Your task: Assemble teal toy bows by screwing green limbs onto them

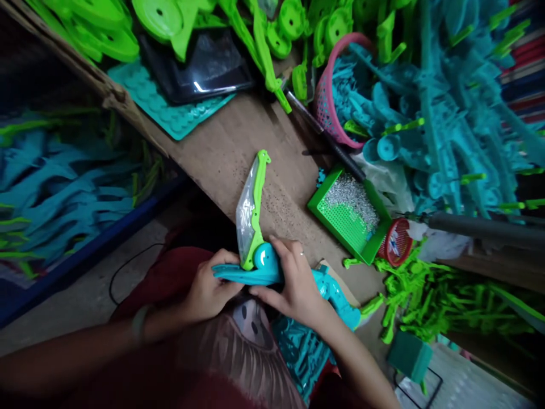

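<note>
Both my hands are on a teal plastic piece point(244, 275), held level in front of my torso. A lime-green plastic arm point(258, 199) stands up from it, with a clear film-like sheet along one side. At the joint sits a round teal disc point(264, 257). My left hand point(212, 284) is closed round the left end, thumb below it. My right hand point(293, 278) grips the disc end, fingers over the disc and thumb underneath. Behind my right wrist another teal part point(340, 295) lies at the table edge.
A green tray point(349, 241) of small silvery pieces stands right of centre. A pink basket point(326, 99) holds teal parts, beside a black-handled tool point(340, 153). Heaps of green parts point(430, 301) and teal parts point(455, 113) lie right. A dark tray point(204, 65) sits far back.
</note>
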### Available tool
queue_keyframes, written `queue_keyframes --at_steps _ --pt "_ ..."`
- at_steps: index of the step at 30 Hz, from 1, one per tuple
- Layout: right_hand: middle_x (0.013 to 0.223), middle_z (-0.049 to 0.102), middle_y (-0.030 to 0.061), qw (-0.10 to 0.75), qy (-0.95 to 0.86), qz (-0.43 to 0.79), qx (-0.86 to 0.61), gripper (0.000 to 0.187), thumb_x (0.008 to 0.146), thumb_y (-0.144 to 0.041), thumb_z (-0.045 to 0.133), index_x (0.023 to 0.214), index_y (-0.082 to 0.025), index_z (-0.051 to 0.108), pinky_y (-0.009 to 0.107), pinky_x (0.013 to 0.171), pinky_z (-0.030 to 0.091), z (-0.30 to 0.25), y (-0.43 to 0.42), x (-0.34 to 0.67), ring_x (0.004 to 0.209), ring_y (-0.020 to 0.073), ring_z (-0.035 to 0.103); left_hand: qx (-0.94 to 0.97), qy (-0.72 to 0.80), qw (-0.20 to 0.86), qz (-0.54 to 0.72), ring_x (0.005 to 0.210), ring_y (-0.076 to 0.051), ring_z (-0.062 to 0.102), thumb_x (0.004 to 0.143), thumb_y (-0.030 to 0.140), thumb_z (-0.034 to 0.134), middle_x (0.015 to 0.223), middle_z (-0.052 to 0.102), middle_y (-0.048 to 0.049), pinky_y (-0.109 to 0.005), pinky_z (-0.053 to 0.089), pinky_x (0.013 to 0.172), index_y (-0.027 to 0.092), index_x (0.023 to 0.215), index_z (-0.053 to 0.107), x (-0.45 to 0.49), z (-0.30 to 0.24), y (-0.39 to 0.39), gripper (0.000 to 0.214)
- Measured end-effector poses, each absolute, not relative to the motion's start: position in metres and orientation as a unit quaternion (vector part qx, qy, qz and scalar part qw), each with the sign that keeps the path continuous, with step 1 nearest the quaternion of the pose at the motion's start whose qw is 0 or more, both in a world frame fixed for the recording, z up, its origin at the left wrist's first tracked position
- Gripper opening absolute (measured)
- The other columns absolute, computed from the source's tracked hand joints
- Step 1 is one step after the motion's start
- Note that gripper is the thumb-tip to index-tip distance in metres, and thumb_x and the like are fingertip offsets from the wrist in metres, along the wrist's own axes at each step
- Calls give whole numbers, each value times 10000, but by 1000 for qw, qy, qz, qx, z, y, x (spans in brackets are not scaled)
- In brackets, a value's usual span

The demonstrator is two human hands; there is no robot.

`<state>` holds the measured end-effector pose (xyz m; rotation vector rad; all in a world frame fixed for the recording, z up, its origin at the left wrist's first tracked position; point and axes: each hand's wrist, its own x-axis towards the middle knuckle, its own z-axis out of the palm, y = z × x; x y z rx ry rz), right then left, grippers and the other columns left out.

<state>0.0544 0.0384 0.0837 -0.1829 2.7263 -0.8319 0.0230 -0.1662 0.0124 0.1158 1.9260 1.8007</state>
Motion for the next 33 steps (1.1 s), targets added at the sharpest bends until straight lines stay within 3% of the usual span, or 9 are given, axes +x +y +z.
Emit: queue_keyframes --at_steps 5,12,16,18,21,24,28,30,33 --pt "1242 576 158 108 948 -288 -81 890 826 -629 703 1498 -181 330 483 906 551 76 36 51 1103 308 574 25 711 264 651 552 -133 620 742 275 704 670 667 35 -218 446 497 234 808 626 27 14 -167 110" --pt "1257 567 149 147 924 -348 -58 795 803 -611 739 1406 -206 416 485 926 546 86 41 53 1143 309 573 73 715 244 651 532 -125 583 671 208 723 665 657 41 -227 440 513 242 804 627 31 10 -172 167" --pt "1231 615 116 175 881 -439 16 584 916 -550 633 1360 -205 477 445 953 538 89 33 26 1114 257 614 60 712 249 654 584 -152 653 718 266 737 733 736 8 -250 480 563 249 765 639 32 15 -169 111" --pt "1129 652 93 173 864 -467 67 635 919 -554 619 1408 -196 432 404 847 565 84 22 4 974 226 651 66 705 250 660 635 -175 694 724 282 744 772 765 -6 -262 507 594 254 760 652 32 19 -167 102" --pt "1043 653 70 169 875 -443 101 800 791 -562 745 1402 -169 410 407 769 569 72 8 -28 896 234 644 78 706 231 665 624 -181 700 723 277 745 728 760 -1 -264 518 591 265 733 659 32 23 -167 88" --pt "1009 617 55 135 875 -439 155 730 772 -523 748 1321 -167 426 402 733 571 62 12 -43 863 222 620 81 707 218 668 626 -186 708 703 281 761 772 777 -16 -264 524 578 271 709 670 33 25 -170 92" --pt "1113 547 84 11 872 -445 203 697 895 -428 622 1440 -216 245 366 696 564 66 35 -26 846 187 611 67 693 241 676 585 -181 687 676 305 771 755 769 -20 -265 517 553 276 691 684 35 23 -175 92" --pt "1203 514 109 -32 903 -399 156 657 920 -397 614 1461 -260 265 395 757 569 77 41 -5 976 222 614 36 695 256 671 581 -177 672 666 320 779 716 754 -15 -265 515 565 273 689 690 33 20 -176 104" --pt "1240 531 117 36 940 -337 -42 622 913 -450 652 1449 -278 386 463 878 564 93 37 30 1129 283 577 -9 696 274 664 599 -172 661 652 340 792 692 740 -8 -258 499 572 258 702 694 29 17 -177 136"
